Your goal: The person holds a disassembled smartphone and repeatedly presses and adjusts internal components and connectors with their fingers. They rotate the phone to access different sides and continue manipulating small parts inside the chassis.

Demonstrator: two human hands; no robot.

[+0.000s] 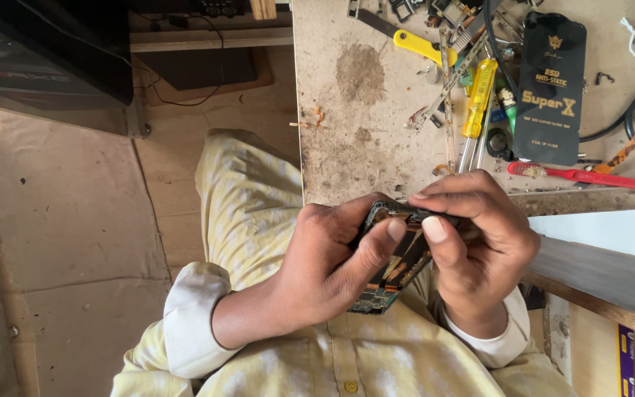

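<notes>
Stained wooden workbench [347,110] at twelve o'clock, yellow-handled screwdrivers [479,99] at one, black flat package [550,88], red toothbrush [589,177] at two

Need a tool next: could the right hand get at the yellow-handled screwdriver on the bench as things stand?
Probably yes, once freed. The right hand is pinching the opened phone; the yellow-handled screwdriver lies just beyond it on the bench, nothing over it.

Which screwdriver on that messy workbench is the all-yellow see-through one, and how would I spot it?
Start at the stained wooden workbench above the person's hands. Find the tall black packet standing out among the clutter. Just left of it lies the screwdriver with a clear yellow handle, its metal shaft pointing toward the hands; the other yellow-handled tool, further up, is opaque, and the toothbrush below the packet is red.
</notes>
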